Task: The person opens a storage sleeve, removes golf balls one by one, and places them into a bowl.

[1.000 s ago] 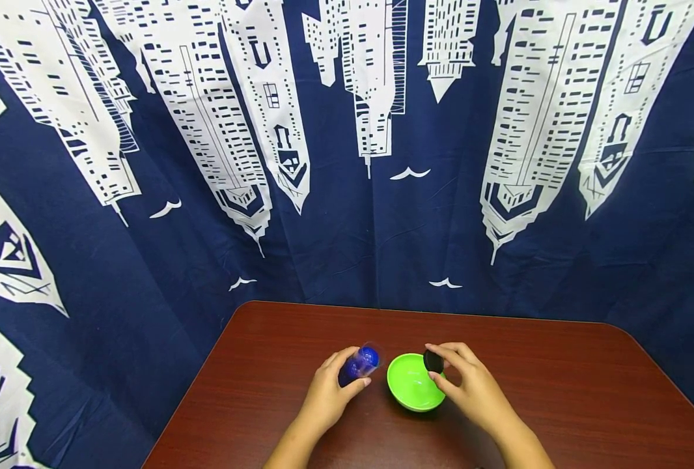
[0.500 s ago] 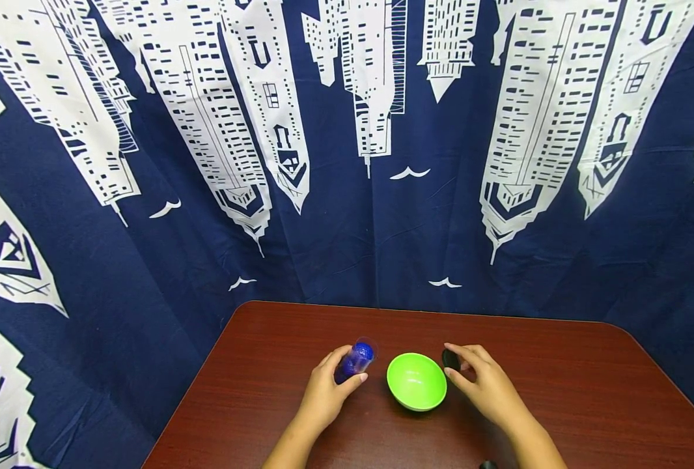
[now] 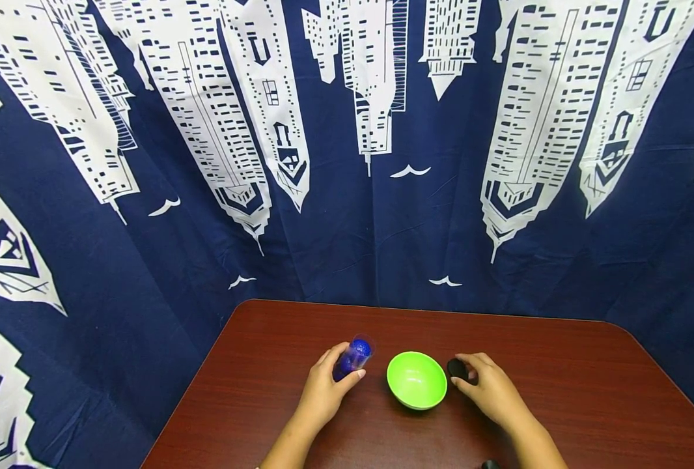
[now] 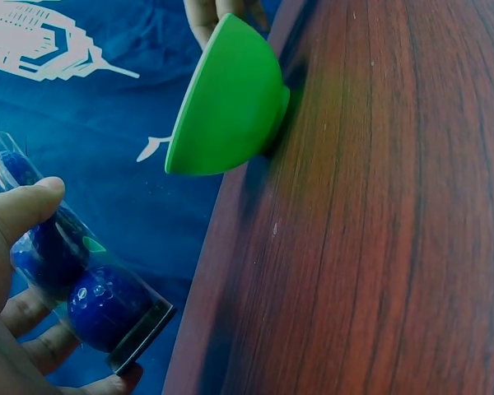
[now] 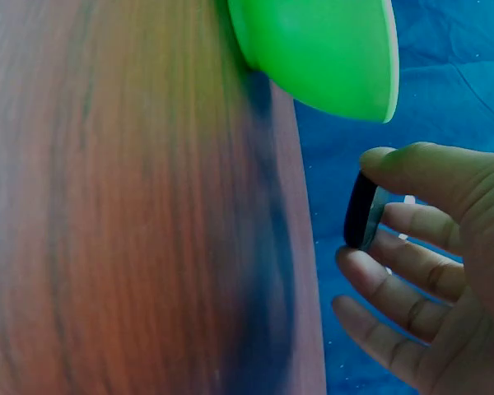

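Note:
My left hand (image 3: 323, 389) grips a clear plastic tube (image 4: 86, 239) with several dark blue dimpled balls inside, one of them a ball (image 4: 107, 307) resting by the tube's black base. The tube tilts, its uncovered end pointing up and away toward the bowl's side. A round black lid (image 5: 362, 210) is pinched between thumb and fingertips of my right hand (image 3: 490, 391), above the table just right of the bowl. Between the two hands stands a bright green bowl (image 3: 416, 381), upright on the table, with nothing visible inside it.
The brown wooden table (image 3: 558, 391) has rounded far corners. Behind it hangs a navy curtain (image 3: 347, 247) printed with white buildings and birds. A small black object (image 3: 490, 464) shows at the bottom edge of the head view.
My right hand has carried the black lid from over the bowl's right rim out to the right and lower. My left hand with the tube has shifted slightly left.

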`<state>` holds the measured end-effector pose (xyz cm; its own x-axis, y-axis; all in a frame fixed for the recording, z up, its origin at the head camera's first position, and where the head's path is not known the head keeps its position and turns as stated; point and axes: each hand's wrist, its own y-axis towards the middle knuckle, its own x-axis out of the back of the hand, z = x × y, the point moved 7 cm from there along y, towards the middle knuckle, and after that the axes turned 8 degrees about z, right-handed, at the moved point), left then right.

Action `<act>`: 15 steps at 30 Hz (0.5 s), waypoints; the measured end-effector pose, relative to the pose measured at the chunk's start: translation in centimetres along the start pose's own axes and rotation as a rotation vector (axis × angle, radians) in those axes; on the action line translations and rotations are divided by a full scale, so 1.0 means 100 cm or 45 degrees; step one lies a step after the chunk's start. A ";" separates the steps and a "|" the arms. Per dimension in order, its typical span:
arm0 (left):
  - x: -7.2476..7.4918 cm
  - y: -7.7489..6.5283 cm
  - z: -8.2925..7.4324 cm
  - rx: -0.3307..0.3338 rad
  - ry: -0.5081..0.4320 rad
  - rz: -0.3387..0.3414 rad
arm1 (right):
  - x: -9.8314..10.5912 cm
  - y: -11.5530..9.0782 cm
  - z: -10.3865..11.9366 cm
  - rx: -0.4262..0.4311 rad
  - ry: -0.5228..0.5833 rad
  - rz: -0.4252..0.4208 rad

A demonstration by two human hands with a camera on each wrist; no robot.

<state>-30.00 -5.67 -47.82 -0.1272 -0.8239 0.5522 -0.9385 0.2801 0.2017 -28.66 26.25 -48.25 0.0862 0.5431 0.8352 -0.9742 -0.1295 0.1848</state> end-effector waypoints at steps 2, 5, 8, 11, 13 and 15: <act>0.000 0.000 0.001 0.007 0.004 0.000 | -0.003 0.000 -0.002 -0.027 -0.003 0.046; 0.000 -0.001 0.001 0.006 0.011 -0.006 | -0.008 0.000 -0.007 -0.072 -0.004 0.114; 0.001 -0.001 0.001 0.015 0.008 -0.003 | -0.011 0.001 -0.010 -0.092 0.000 0.154; 0.001 0.000 0.001 0.019 -0.001 0.008 | -0.014 0.001 -0.013 -0.106 0.002 0.182; 0.001 0.000 0.002 0.025 -0.011 0.014 | -0.015 0.000 -0.014 -0.115 0.003 0.205; 0.000 0.001 0.002 0.023 -0.012 0.020 | -0.016 -0.001 -0.016 -0.128 0.012 0.222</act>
<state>-30.13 -5.78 -47.94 -0.1449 -0.8243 0.5472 -0.9421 0.2840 0.1782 -29.08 26.68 -50.45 -0.0873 0.5273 0.8452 -0.9902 -0.1389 -0.0157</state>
